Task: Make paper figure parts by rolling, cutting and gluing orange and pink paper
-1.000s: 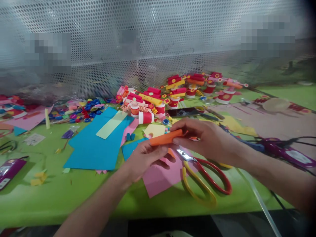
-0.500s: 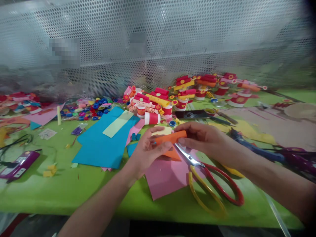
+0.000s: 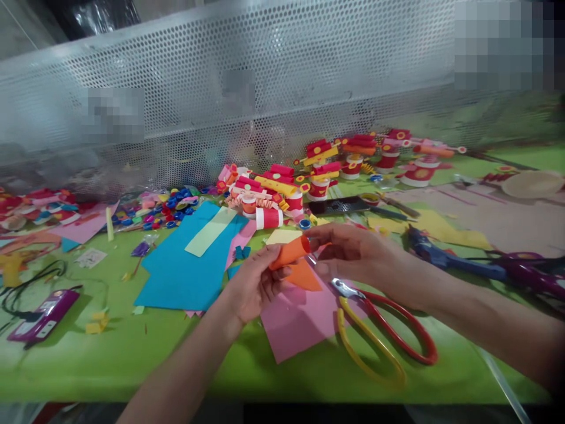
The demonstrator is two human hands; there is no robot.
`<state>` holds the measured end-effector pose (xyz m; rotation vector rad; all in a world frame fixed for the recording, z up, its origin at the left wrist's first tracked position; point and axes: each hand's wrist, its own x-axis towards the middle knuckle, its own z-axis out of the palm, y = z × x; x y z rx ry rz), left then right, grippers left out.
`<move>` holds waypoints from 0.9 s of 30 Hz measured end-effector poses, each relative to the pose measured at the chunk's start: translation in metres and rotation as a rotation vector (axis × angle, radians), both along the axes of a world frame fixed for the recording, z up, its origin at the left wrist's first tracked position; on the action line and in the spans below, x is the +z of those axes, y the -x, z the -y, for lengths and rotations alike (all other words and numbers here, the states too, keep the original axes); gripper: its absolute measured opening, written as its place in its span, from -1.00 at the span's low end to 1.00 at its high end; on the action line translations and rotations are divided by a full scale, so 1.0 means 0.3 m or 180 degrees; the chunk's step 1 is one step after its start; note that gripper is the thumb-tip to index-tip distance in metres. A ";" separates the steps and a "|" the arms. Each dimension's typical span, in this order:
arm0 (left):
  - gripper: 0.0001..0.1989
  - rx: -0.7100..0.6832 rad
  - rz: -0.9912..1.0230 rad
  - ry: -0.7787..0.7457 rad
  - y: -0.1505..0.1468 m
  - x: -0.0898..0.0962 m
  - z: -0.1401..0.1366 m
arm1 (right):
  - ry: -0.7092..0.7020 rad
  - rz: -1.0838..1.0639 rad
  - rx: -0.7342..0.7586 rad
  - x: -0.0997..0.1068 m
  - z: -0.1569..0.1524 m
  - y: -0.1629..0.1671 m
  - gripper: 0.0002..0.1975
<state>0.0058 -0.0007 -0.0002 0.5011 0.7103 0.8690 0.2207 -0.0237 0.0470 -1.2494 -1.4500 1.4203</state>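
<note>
L fingers (image 3: 268,257) pinching tube (image 3: 292,252), R hand (image 3: 368,259) (curled)

Perforated metal screen (image 3: 185,76), green-topped table (image 3: 176,353)

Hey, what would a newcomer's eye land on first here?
Probably the orange paper roll near the middle, in the left hand. Next, the large scissors with yellow and red handles, lower right of centre, then the red cup crafts at the back of the green table.
</note>
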 end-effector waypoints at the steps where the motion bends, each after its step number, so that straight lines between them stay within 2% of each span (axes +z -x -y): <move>1: -0.87 0.0066 -0.0081 -0.0141 -0.007 -0.003 0.004 | 0.0072 -0.0103 0.0029 -0.003 0.003 0.008 -0.38; 3: -0.81 0.0196 -0.0275 -0.0543 -0.019 -0.010 0.014 | 0.0170 -0.0291 0.0012 -0.014 0.008 0.026 -0.37; 7: -0.68 0.0271 -0.0718 -0.1401 -0.024 -0.020 0.034 | 0.0102 -0.0396 -0.0238 -0.036 0.015 0.052 -0.55; 11: -0.61 0.0157 -0.0945 -0.1766 -0.020 -0.025 0.041 | 0.0081 -0.0317 -0.0209 -0.040 0.021 0.056 -0.63; 13: -0.63 0.0175 -0.0985 -0.1733 -0.018 -0.026 0.037 | 0.0031 -0.0139 -0.0170 -0.044 0.023 0.040 -0.54; 15: -0.66 0.0241 -0.0969 -0.1584 -0.015 -0.024 0.030 | -0.0191 0.0447 -0.0154 -0.057 0.030 -0.001 -0.45; 16: -0.67 0.0287 -0.0941 -0.1482 -0.012 -0.022 0.026 | -0.0385 0.0944 -0.0129 -0.069 0.039 -0.033 -0.46; 18: -0.67 0.0352 -0.0842 -0.1240 -0.004 -0.015 0.020 | -0.1067 0.2248 -0.0176 -0.100 0.070 -0.113 -0.66; 19: -0.67 0.0355 -0.0771 -0.1108 0.000 -0.011 0.017 | -0.1438 0.2852 -0.0285 -0.119 0.094 -0.156 -0.68; 20: -0.67 0.0340 -0.0689 -0.0975 0.003 -0.007 0.015 | -0.1628 0.3384 -0.0384 -0.139 0.122 -0.198 -0.63; 21: -0.67 0.0310 -0.0606 -0.0853 0.005 -0.004 0.014 | -0.1613 0.3765 -0.0434 -0.159 0.153 -0.235 -0.59; 23: -0.65 0.0221 -0.0483 -0.0680 0.008 0.000 0.012 | -0.1417 0.3996 -0.0381 -0.196 0.219 -0.284 -0.55; 27: -0.60 0.0172 -0.0415 -0.0611 0.012 0.003 0.010 | -0.1365 0.3696 -0.0200 -0.247 0.321 -0.274 -0.62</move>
